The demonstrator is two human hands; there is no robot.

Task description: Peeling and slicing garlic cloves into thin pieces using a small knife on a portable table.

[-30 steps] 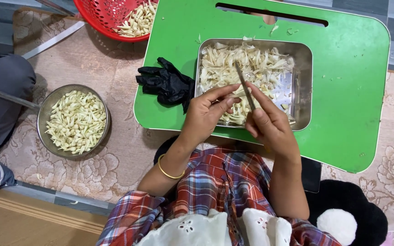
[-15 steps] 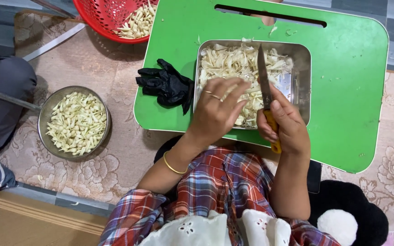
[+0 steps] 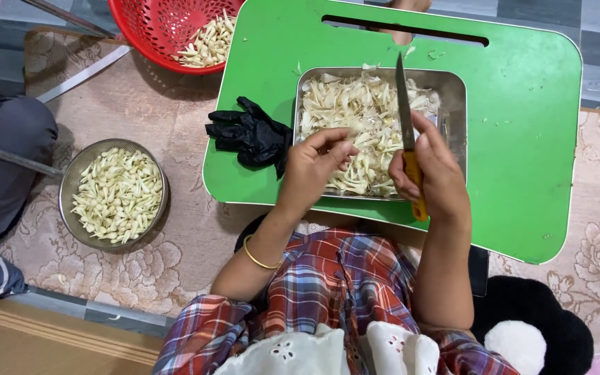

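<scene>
My right hand [image 3: 433,177] grips a knife [image 3: 406,132] by its yellow handle, blade pointing away from me over a steel tray [image 3: 454,87]. The tray holds a heap of pale peels [image 3: 355,121] and sits on a green lap table [image 3: 522,125]. My left hand [image 3: 314,170] hovers at the tray's near left corner, fingertips pinched together over the peels; whether a small piece is between them is unclear. A gold bangle circles my left wrist.
A black glove [image 3: 251,135] lies crumpled on the table's left edge. A steel bowl [image 3: 71,180] of peeled cloves stands on the patterned mat to the left. A red basket [image 3: 154,35] with more cloves is at the top.
Both hands were together over the tray working on a piece. They have since parted; my right hand turned the knife so its blade points away, and my left hand moved to the tray's left part.
</scene>
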